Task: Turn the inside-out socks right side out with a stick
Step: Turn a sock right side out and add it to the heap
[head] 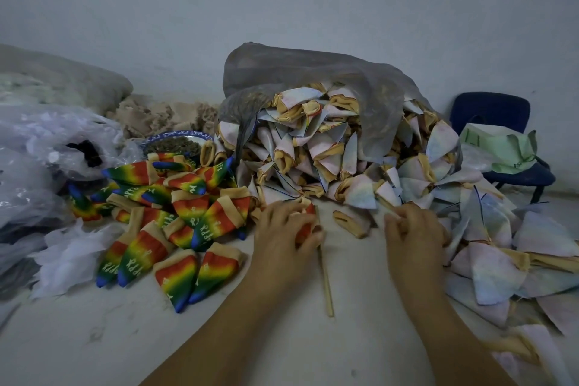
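Note:
My left hand (286, 233) grips a sock (308, 222) with red fabric and a tan cuff, bunched over the top of a thin wooden stick (326, 279) that runs down toward me on the white surface. My right hand (413, 229) is closed on a pale inside-out sock at the edge of the big pile of inside-out socks (332, 147), pale with tan cuffs. A heap of rainbow-coloured, right-side-out socks (175, 216) lies to the left. One tan-cuffed sock (351, 222) lies between my hands.
A grey plastic bag (300, 72) covers the back of the pale pile. Clear plastic bags (47, 147) fill the left side, with a patterned bowl (178, 139) behind the rainbow socks. A dark blue chair (495, 113) stands at right against the wall.

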The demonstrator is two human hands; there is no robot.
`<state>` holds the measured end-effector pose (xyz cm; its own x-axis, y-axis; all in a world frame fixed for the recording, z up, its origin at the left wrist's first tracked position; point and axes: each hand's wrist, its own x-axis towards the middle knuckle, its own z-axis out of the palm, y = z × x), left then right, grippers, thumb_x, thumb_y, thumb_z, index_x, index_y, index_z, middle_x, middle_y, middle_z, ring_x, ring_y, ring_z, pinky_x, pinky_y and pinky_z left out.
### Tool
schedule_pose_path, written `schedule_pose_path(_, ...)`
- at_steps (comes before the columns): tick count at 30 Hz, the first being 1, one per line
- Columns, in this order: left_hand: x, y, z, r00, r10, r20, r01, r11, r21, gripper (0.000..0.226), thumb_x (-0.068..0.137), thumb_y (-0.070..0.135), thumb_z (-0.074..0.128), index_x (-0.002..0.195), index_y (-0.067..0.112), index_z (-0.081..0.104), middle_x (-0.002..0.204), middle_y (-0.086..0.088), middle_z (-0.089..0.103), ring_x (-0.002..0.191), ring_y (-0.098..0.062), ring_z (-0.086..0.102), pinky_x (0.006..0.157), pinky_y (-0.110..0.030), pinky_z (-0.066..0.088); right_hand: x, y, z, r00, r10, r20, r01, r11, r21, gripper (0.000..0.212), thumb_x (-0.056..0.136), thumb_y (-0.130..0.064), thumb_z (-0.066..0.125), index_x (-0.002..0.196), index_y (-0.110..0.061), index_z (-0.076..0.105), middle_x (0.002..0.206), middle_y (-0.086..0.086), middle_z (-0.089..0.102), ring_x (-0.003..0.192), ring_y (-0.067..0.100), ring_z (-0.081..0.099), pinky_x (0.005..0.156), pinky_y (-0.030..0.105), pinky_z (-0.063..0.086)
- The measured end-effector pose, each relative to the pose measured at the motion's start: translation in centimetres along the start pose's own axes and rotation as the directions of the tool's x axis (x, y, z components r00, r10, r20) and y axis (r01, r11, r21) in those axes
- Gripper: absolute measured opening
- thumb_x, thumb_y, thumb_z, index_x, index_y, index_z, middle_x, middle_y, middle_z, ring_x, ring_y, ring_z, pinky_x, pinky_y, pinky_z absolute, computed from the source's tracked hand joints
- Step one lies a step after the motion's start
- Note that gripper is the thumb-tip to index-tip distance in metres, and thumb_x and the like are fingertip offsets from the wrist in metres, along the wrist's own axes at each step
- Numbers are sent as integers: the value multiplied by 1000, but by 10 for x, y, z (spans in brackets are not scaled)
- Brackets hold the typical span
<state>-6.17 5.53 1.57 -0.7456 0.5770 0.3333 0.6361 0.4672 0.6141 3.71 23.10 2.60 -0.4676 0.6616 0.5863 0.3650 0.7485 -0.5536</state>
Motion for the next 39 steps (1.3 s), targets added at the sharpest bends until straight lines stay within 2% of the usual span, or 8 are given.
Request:
schedule_pose_path(5,0,0,-1,998,-17,59,18,1000,-25,43,100,49,42,144,44,42,159,22,18,146,-2,-6,118,-37,0,0,-13,-10,985,152,-75,-97,867,488,5,96,-24,53,93,-21,55,81,-8,54,75,3,52,64,12,40)
schedule_pose_path(9,-1,8,-3,982,114,-153,-119,993,-27,38,101,41,47,138,35,54,143,28,28,136,11,1,105,-5,-13,-1,-19,-8,957,275,90,-258,673,693,13,96,-26,54,84,-30,55,75,-8,57,62,-5,54,56,9,43)
schedule_pose_path(14,-5,18,0,952,228,-204,-241,970,-39,36,98,37,54,129,24,64,140,13,52,134,6,21,108,-6,4,-2,-24,0,705,281,651,-670,-37,742,7,96,-17,53,96,-14,59,71,0,55,55,7,51,45,20,43)
schedule_pose_path(16,-7,21,2,945,262,-196,-273,962,-27,36,97,34,58,130,22,63,140,8,55,132,5,23,108,-5,6,-3,-23,0,648,210,732,-724,-128,678,11,96,-16,52,101,-9,60,63,0,50,48,4,45,40,18,39)
schedule_pose_path(25,-11,26,1,949,282,-143,-294,953,-73,52,93,40,61,142,24,51,147,10,45,130,10,24,110,-9,16,-16,-35,4,827,249,503,-556,493,670,11,96,-21,50,89,-16,58,57,-3,62,46,8,54,44,25,46)
schedule_pose_path(30,-10,30,1,934,315,-171,-334,937,-101,74,90,41,65,149,36,21,159,14,16,146,3,11,114,-9,16,-16,-38,-1,898,201,392,-429,603,673,6,94,-18,53,88,-16,56,56,2,63,43,16,56,40,24,48)
schedule_pose_path(36,-10,26,1,945,259,-200,-282,955,-96,43,96,25,61,138,21,55,143,4,53,127,12,29,106,1,19,-22,-45,-2,896,-19,443,-352,576,738,23,89,-43,52,98,-23,58,63,-1,63,53,10,57,48,21,48)
schedule_pose_path(39,-10,27,-2,942,206,-265,-262,944,-198,31,97,27,56,128,33,56,121,26,58,113,24,43,95,-3,38,-24,-50,0,889,-111,445,-288,621,729,44,73,-52,59,107,-25,58,88,-4,66,73,6,63,57,19,51)
